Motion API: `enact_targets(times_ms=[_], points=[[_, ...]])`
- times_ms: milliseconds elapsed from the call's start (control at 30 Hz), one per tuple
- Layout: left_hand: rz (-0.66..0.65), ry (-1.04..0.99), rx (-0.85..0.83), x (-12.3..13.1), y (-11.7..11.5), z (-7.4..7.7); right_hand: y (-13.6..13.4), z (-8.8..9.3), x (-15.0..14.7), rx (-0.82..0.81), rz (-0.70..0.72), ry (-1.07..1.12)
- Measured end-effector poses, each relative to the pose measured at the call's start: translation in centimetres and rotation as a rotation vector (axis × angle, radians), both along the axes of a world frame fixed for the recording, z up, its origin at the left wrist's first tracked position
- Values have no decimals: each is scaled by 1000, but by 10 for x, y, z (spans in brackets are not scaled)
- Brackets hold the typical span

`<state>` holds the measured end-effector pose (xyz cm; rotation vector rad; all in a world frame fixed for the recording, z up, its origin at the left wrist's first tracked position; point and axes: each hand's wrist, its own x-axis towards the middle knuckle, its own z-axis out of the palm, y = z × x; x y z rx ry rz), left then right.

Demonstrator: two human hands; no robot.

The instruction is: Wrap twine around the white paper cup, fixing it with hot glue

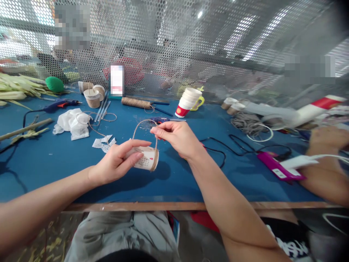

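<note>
My left hand [120, 160] is wrapped round a printed paper cup [147, 159] that lies on its side above the table. Twine runs round the cup's rim, and a twine loop [137, 125] arches up from it like a handle. The fingertips of my right hand [174, 136] pinch the twine where the loop comes down to the rim. Beyond that hand, partly hidden, lies a blue glue gun [160, 120]. Scraps of white lace [103, 143] rest just left of my left hand.
A stack of paper cups [188, 102], a twine roll [136, 103] and twine-wrapped cups [92, 98] stand behind. Another glue gun [61, 104] and white lace cloth [72, 123] lie left. A purple power strip [280, 167] with cables sits right, beside another person's arm [324, 163]. Perforated metal mesh [169, 47] bounds the back.
</note>
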<state>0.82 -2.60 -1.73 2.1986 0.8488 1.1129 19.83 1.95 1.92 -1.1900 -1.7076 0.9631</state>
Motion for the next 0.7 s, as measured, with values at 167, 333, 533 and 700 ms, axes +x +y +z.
enact_targets(times_ms=[167,333,533,700], points=[[2,9,92,-1,-1,0,-1,-1,-1,-41,23,-8],[-15,-5,169,-2,-1,-2,-2,-1,-3,-92,33,-1],[-28,-7,271,-1,-3,3,-4,0,-6,-155,55,15],[-21,-16,357,-2,-4,3,-5,0,-7,-200,86,26]])
